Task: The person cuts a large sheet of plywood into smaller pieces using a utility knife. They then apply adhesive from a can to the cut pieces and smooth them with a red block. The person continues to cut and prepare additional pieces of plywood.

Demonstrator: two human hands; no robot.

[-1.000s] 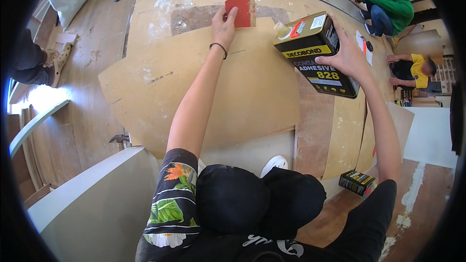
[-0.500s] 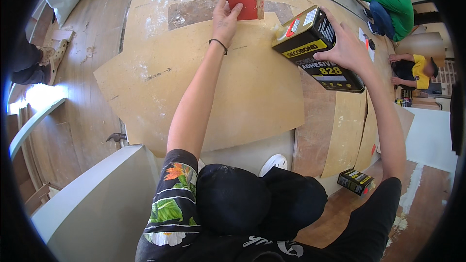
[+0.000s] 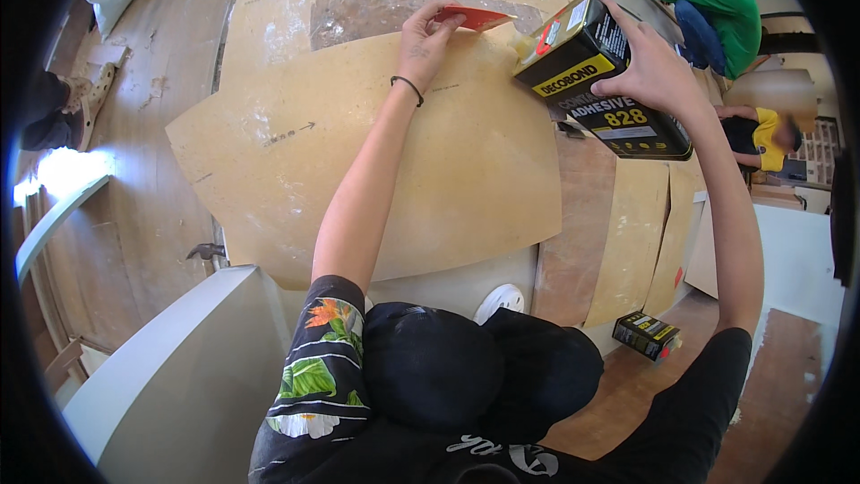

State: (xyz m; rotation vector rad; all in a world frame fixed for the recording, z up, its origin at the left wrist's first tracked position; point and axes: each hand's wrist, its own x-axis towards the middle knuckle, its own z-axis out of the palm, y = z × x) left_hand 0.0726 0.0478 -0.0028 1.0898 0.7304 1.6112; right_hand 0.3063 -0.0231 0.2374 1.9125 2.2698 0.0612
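My left hand [image 3: 423, 47] grips a flat red piece [image 3: 479, 20] above a pale board [image 3: 376, 170] with white smears and printed arrows. Beside it, my right hand [image 3: 652, 67] holds a large black-and-yellow metal can [image 3: 569, 76], tipped on a slant with its top toward the red piece. At the top corner, a pale spout [image 3: 526, 45] sits close to the red piece's right end; whether anything flows from it I cannot make out.
A hammer [image 3: 204, 251] rests left beside a curved white panel [image 3: 157, 367]. A second can [image 3: 645, 333] stands lower right. Co-workers in green [image 3: 743, 31] and yellow [image 3: 772, 139] are at the right; another person's clog [image 3: 90, 103] shows at left.
The red piece has tilted from showing its broad face to lying nearly flat. The can has shifted slightly right and up, tipping a little more, with my right hand following.
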